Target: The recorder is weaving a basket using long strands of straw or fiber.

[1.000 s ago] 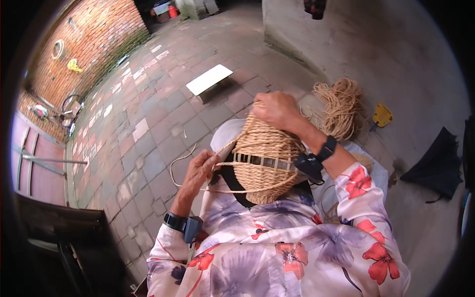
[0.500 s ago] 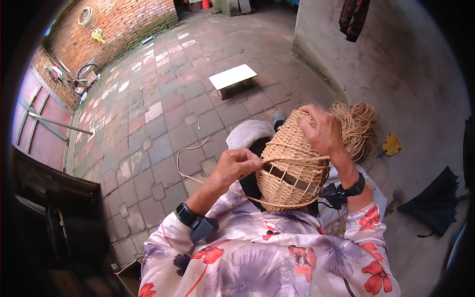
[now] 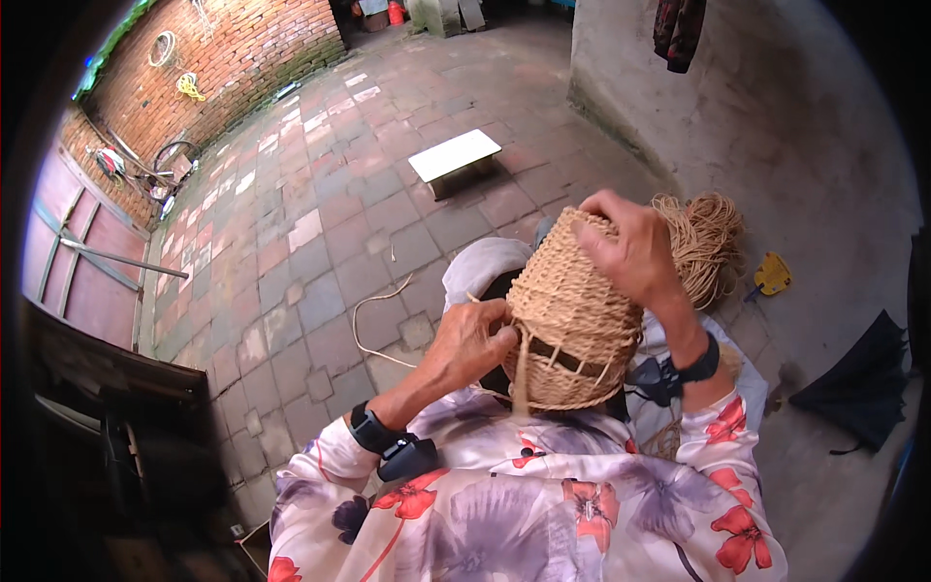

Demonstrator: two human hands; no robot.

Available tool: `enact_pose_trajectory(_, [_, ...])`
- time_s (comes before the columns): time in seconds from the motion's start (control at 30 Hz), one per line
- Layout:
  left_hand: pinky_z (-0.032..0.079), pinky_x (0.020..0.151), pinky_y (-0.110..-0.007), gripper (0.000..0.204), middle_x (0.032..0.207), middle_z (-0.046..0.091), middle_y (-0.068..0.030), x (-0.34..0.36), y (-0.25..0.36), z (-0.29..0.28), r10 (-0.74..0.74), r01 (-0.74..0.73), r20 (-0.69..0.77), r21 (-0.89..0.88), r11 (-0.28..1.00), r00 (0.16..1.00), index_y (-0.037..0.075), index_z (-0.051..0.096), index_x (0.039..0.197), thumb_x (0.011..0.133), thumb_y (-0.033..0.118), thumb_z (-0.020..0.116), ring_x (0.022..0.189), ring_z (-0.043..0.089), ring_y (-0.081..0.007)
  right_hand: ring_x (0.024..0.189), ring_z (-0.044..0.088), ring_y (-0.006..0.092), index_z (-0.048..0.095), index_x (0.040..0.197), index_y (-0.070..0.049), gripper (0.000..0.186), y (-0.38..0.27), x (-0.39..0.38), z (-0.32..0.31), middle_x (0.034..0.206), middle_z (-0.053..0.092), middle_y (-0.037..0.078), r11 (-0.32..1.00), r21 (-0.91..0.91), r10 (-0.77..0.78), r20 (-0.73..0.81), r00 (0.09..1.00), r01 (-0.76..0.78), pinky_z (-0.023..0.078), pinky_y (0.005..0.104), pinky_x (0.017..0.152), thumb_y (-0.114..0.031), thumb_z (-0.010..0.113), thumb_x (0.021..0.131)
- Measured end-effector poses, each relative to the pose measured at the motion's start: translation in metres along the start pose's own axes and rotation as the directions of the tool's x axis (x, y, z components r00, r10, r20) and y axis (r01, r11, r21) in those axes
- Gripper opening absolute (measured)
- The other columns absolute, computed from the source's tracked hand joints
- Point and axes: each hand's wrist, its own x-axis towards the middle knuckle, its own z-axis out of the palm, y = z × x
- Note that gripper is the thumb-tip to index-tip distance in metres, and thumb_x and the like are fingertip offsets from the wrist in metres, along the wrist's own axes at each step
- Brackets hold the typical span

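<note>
I viewed the scene through the remote head camera and recorded a straw-coloured basket [image 3: 582,291] in the lap, between the two hands. Its long axis ran roughly near to far, with its near end toward the flowered shirt [image 3: 465,514].

The left hand [image 3: 470,339] was the nearer one to the dark open band [image 3: 564,357] in the weave. It lay at the basket's left side, so the band ran off to its right and slightly nearer. I found its thumb and forefinger drawn narrow on a strand [image 3: 522,380], which hung toward the near side, blurred. I could not see the exact point of grip between the fingertips.

The right hand [image 3: 635,247] was curved over the basket's far right part, holding it, its thumb against the wall; its fingertips were partly hidden. It sat well to the far side of the band.

I noted a loose cord [image 3: 359,325] on the paving [image 3: 335,281] to the left, a heap of rope [image 3: 713,242] just beyond the right hand, and a low white-topped stool [image 3: 454,155] on the far side.
</note>
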Motion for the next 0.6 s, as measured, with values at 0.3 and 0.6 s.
enact_pose_trajectory(0.3, [0.042, 0.053, -0.021, 0.017, 0.064, 0.057, 0.0016, 0.007, -0.015, -0.001, -0.114, 0.309, 0.341, -0.598, 0.739, 0.933, 0.005, 0.062, 0.084, 0.093, 0.020, 0.061, 0.056, 0.054, -0.0070, 0.087, 0.064, 0.0328, 0.062, 0.090, -0.003, 0.022, 0.032, 0.007, 0.043, 0.091, 0.067, 0.014, 0.998, -0.054, -0.011, 0.011, 1.000, 0.012, 0.050, 0.0430, 0.078, -0.024, 0.062, 0.082])
enact_pose_trajectory(0.6, [0.043, 0.056, -0.020, 0.020, 0.071, 0.060, 0.0020, 0.001, -0.058, -0.039, -0.220, 0.132, -0.100, -0.542, 0.830, 0.970, 0.004, 0.066, 0.093, 0.091, 0.024, 0.065, 0.064, 0.055, -0.0057, 0.084, 0.065, 0.0332, 0.063, 0.092, -0.004, 0.020, 0.033, 0.008, 0.042, 0.090, 0.067, 0.015, 1.000, 0.010, 0.010, -0.027, 1.000, -0.010, 0.050, 0.0416, 0.075, -0.021, 0.061, 0.083])
